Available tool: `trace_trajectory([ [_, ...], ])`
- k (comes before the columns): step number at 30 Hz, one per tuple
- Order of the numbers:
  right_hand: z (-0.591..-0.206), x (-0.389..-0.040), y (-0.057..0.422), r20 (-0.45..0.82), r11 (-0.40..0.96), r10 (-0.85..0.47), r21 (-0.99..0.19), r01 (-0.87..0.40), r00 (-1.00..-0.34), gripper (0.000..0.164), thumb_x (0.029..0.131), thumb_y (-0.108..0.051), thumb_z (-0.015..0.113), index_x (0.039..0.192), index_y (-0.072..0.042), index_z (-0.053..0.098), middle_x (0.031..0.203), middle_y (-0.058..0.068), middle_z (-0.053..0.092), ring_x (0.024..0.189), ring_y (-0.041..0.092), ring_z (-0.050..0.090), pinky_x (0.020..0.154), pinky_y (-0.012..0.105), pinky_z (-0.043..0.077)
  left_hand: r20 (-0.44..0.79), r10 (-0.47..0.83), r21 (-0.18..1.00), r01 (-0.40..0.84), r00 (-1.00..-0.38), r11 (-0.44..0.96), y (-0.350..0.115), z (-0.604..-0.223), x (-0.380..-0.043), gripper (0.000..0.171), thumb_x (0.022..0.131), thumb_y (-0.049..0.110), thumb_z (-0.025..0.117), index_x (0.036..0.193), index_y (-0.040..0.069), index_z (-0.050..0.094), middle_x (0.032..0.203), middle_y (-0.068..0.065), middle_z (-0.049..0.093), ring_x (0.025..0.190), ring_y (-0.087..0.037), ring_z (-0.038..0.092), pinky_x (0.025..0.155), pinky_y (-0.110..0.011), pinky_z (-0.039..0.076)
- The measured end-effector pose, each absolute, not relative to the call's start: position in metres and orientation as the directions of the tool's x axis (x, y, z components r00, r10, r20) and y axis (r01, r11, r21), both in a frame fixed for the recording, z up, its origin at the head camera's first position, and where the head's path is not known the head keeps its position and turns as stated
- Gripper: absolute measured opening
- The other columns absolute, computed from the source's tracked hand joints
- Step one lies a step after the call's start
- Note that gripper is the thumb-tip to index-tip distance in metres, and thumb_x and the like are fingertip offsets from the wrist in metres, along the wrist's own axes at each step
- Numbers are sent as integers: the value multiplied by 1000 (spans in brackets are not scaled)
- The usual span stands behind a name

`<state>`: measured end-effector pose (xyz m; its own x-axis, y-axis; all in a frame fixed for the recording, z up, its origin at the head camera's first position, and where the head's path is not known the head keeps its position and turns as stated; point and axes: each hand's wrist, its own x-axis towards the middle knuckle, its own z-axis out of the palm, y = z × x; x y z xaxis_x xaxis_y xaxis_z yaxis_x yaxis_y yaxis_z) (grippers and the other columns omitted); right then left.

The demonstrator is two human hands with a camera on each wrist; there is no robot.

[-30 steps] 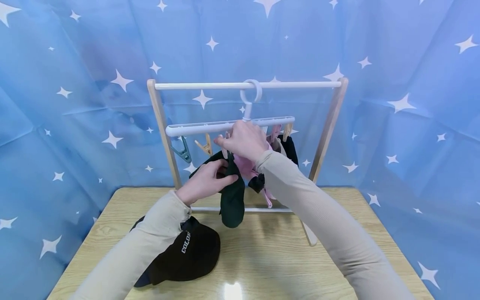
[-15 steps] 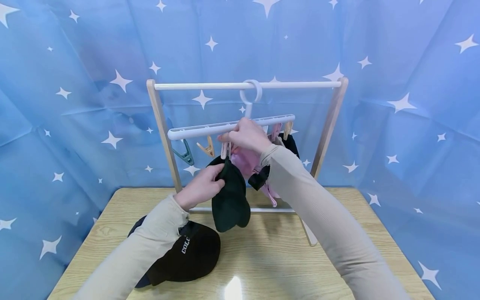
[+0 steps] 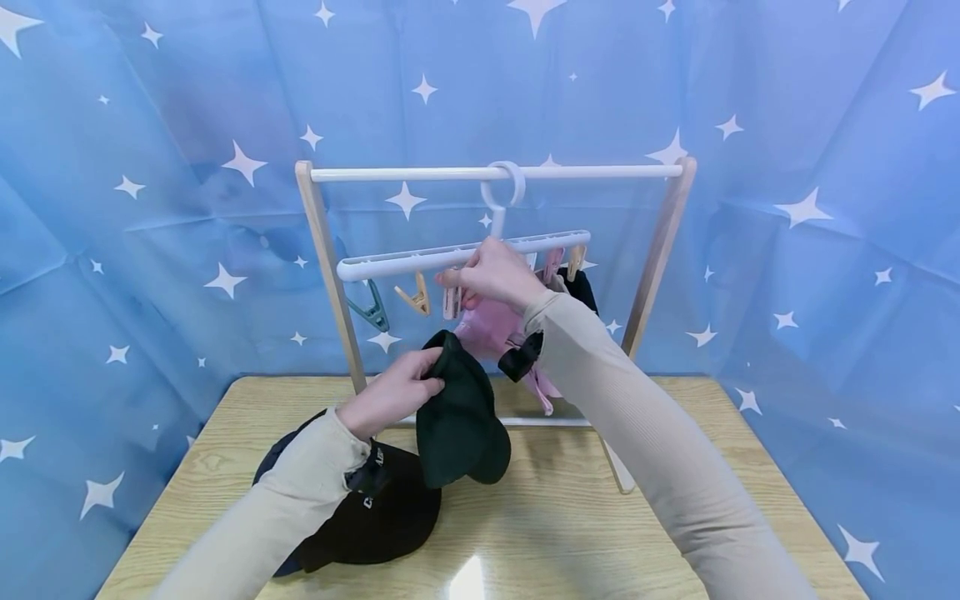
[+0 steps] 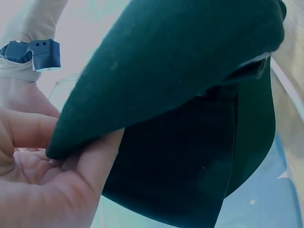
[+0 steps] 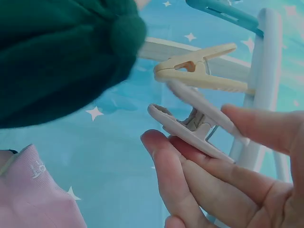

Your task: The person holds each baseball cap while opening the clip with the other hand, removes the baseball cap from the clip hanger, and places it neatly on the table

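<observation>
Head view, near to far. Black cap [image 3: 382,529]: on bench [image 3: 570,533]; lettering partly covered by left sleeve [image 3: 270,508]. Left hand [image 3: 392,390]: fingers pinching edge of dark green hat [image 3: 459,425], held below hanger [image 3: 405,263], clear of pale peg [image 3: 452,302]. Right hand [image 3: 497,275]: fingers squeezing that peg, tips parted. Handling, advised: squeeze maintained whenever cloth passes the tips, hanger kept level. Pink cloth [image 3: 487,327]: partly hidden by right hand; full shape uncertain.
</observation>
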<state>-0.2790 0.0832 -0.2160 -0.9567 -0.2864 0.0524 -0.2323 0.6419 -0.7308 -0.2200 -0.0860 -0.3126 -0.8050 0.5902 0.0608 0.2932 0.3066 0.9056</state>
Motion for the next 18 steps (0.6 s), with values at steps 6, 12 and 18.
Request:
trace_trajectory([
  [6,-218,-277,84,70,663,-329,-693,-283,-942,42,76,-39,67,62,0,60,58,11,60,53,20,55,43,26,24,19,581,937,217,-814,273,-94,-322,-217,14,91,-1,39,101,-1,50,99,-11,52,91,-22,47,80,-34,37],
  [12,-221,-276,87,67,641,-375,-702,-311,-925,44,77,-39,65,57,-3,50,53,8,54,50,18,52,41,25,22,2,565,944,189,-825,271,-104,-331,-212,15,90,-1,40,101,-2,50,98,-12,52,90,-23,47,79,-34,37],
  [18,-223,-277,85,-10,613,-385,-750,-248,-923,43,79,-41,63,63,-4,48,59,11,54,62,19,63,46,26,29,-18,538,946,160,-843,281,-115,-339,-206,20,90,-1,39,107,-2,51,104,-12,50,96,-25,44,83,-36,36],
])
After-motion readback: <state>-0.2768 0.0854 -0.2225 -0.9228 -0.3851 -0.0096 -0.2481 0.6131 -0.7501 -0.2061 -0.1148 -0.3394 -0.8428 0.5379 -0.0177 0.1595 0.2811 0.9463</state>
